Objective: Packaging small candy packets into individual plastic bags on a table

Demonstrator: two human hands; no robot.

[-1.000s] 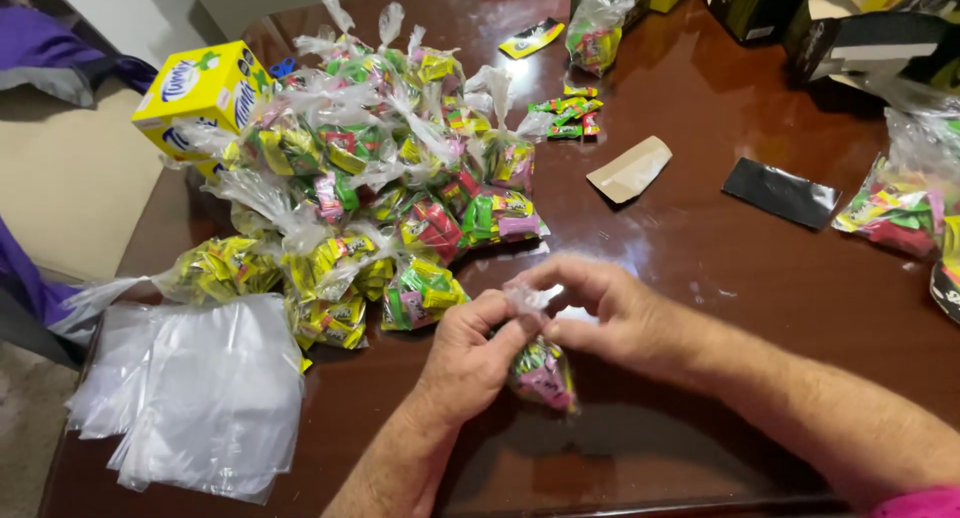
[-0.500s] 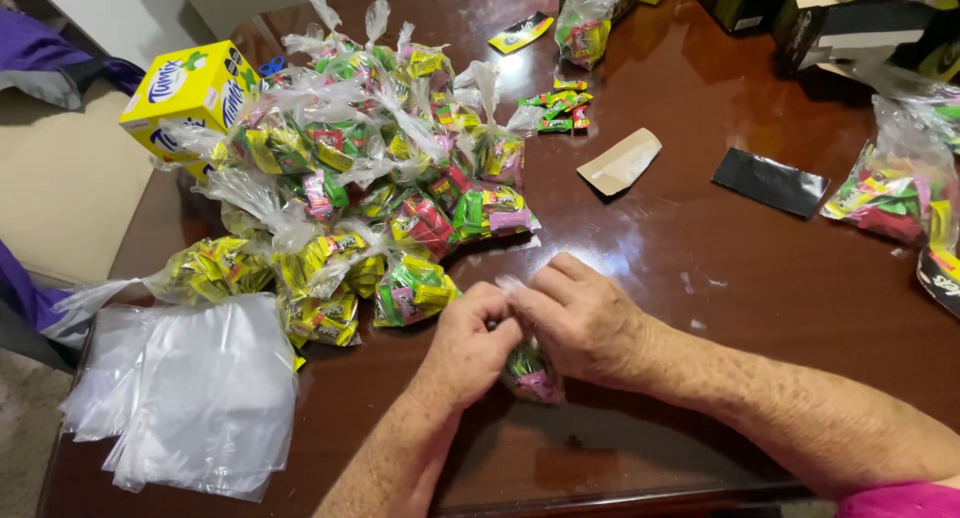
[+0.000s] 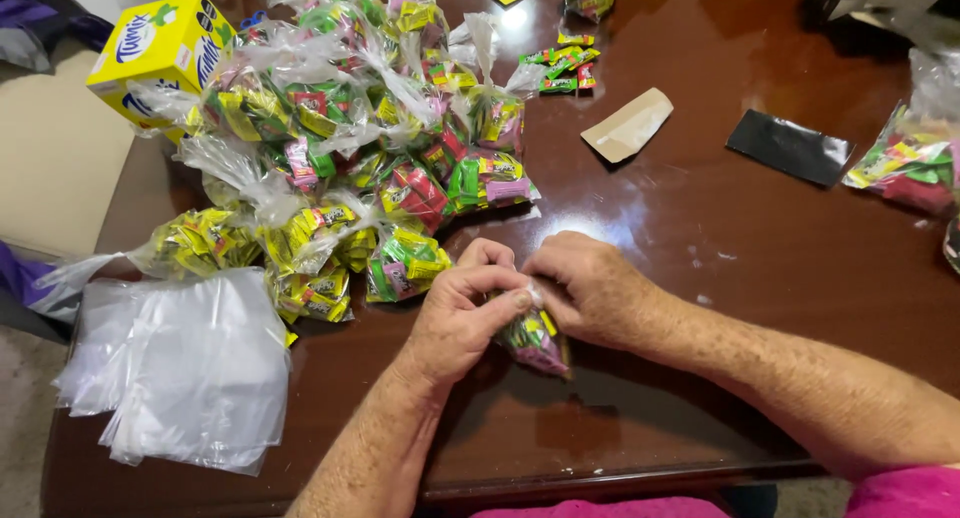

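Head view: the left hand (image 3: 462, 318) and right hand (image 3: 590, 288) meet, both pinching the neck of a small clear plastic bag of coloured sweets (image 3: 535, 340), which hangs just below them, resting on the dark glossy wooden worktop (image 3: 720, 228).

Left hand (image 3: 462, 313), right hand (image 3: 590, 288) pressed together, fingers pinched closed.

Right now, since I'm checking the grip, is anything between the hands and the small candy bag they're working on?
Nothing visible is. The left hand and the right hand both pinch the neck of the candy bag directly, above the brown table. The pile of filled bags lies apart, to the left.
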